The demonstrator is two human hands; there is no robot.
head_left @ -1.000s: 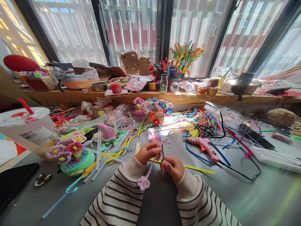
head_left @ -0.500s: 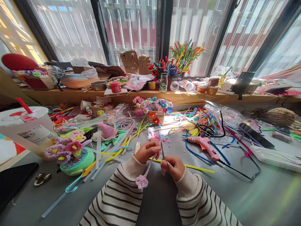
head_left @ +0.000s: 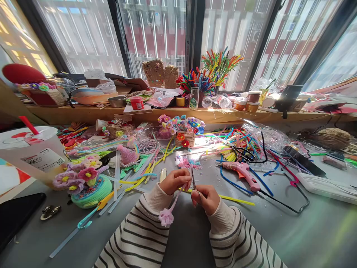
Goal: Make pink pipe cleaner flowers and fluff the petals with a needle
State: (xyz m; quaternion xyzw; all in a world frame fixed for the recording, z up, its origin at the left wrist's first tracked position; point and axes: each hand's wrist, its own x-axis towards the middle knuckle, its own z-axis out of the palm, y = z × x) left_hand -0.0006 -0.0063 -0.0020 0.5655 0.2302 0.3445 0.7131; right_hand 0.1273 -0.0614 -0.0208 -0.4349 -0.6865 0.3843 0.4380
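My left hand (head_left: 176, 181) is closed in a pinch on the stem of a pink pipe-cleaner flower (head_left: 166, 217). The flower head hangs down near my left cuff, its stem running up into my fingers. Closed around the handles of small scissors (head_left: 194, 180), my right hand (head_left: 205, 197) keeps the blades pointing up, close beside my left fingertips. Whether the blades touch the stem I cannot tell. Pink and blue fuzzy clippings (head_left: 187, 163) lie on the grey table just beyond my hands.
A pink hot glue gun (head_left: 240, 173) lies right of my hands, its black cord trailing. Yellow pipe cleaner (head_left: 237, 200) passes behind my right hand. At left stand a green pot of flowers (head_left: 90, 193) and a drink cup (head_left: 30, 149). Black-handled scissors (head_left: 244, 153) rest among coloured strips.
The pink flower head has swung slightly left and up. My left hand has dipped a little, and both hands keep their hold.
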